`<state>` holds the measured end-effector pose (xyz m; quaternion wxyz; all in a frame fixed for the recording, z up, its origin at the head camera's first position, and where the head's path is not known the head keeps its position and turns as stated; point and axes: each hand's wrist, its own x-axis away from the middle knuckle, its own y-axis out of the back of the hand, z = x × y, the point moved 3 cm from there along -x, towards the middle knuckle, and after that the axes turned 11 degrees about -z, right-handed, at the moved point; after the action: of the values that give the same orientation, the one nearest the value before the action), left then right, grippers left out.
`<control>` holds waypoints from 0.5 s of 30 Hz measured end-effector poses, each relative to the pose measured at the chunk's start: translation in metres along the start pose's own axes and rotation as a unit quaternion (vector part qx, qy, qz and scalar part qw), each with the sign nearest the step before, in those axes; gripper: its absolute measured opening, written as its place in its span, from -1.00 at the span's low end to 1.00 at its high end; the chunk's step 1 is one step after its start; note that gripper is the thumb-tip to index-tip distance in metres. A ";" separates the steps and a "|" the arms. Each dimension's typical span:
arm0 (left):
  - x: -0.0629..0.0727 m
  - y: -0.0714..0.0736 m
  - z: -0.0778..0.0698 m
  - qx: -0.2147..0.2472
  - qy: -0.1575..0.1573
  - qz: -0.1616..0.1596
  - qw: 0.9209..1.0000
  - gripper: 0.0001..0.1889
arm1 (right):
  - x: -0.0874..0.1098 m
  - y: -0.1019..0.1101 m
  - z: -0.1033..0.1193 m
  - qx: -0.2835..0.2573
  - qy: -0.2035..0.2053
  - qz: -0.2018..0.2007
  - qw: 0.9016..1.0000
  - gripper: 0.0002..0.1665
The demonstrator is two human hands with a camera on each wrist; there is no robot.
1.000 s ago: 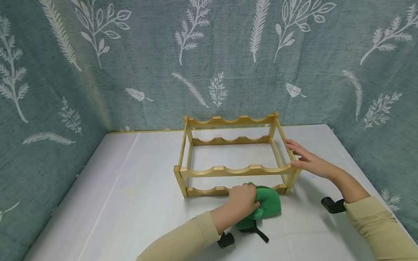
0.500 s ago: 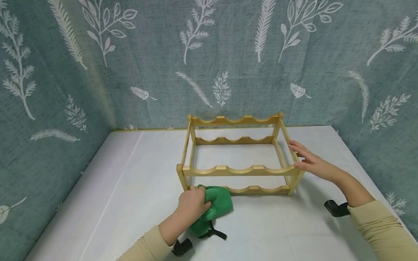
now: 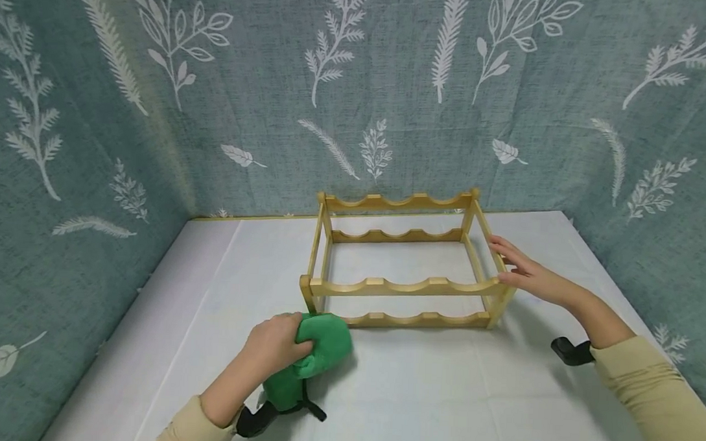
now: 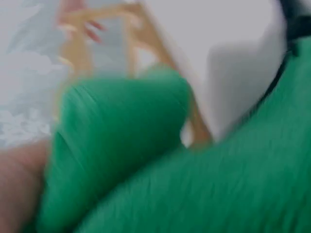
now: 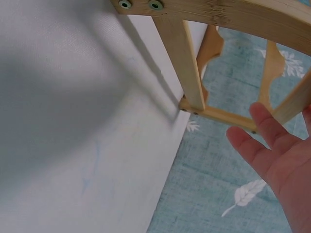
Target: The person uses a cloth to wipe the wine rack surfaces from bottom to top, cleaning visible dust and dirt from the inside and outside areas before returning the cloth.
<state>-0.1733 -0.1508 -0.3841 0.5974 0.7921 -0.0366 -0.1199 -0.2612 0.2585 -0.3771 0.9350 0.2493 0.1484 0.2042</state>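
Note:
A wooden rack (image 3: 406,288) with scalloped rails stands on the white-covered table in the head view. My left hand (image 3: 271,342) grips a bunched green cloth (image 3: 327,341) at the rack's front left corner, low over the table. The cloth (image 4: 126,126) fills much of the left wrist view, blurred, with the rack behind it. At the rack's right end, my right hand (image 3: 531,277) touches the upper side rail, thumb near the front corner and fingers further back. Close up in the right wrist view, its fingers (image 5: 245,144) are extended beside the rack's wooden frame (image 5: 182,63).
A teal fabric with white leaf prints (image 3: 251,132) hangs behind and at both sides of the table (image 3: 429,392). A black wrist device (image 3: 571,351) sticks out under the right wrist, and another (image 3: 256,420) shows under the left.
My left hand has moved left along the rack's front with the green cloth, from the right part to the left corner. The right hand keeps its place on the rack.

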 end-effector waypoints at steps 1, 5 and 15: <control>-0.002 0.001 -0.009 0.031 -0.018 0.002 0.999 -0.79 | 0.000 0.000 -0.001 0.000 0.000 0.000 1.000 -0.26; -0.014 -0.006 -0.064 0.097 -0.126 0.007 0.987 -0.81 | 0.002 0.001 -0.003 0.003 0.003 -0.004 1.000 -0.27; -0.055 -0.088 -0.215 -0.097 -0.288 -0.035 0.952 -0.72 | 0.001 0.000 0.000 0.000 0.019 0.002 1.000 -0.29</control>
<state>-0.1844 0.0867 -0.4049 0.6306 0.6631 -0.1680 -0.3666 -0.2602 0.2588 -0.3780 0.9316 0.2457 0.1652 0.2109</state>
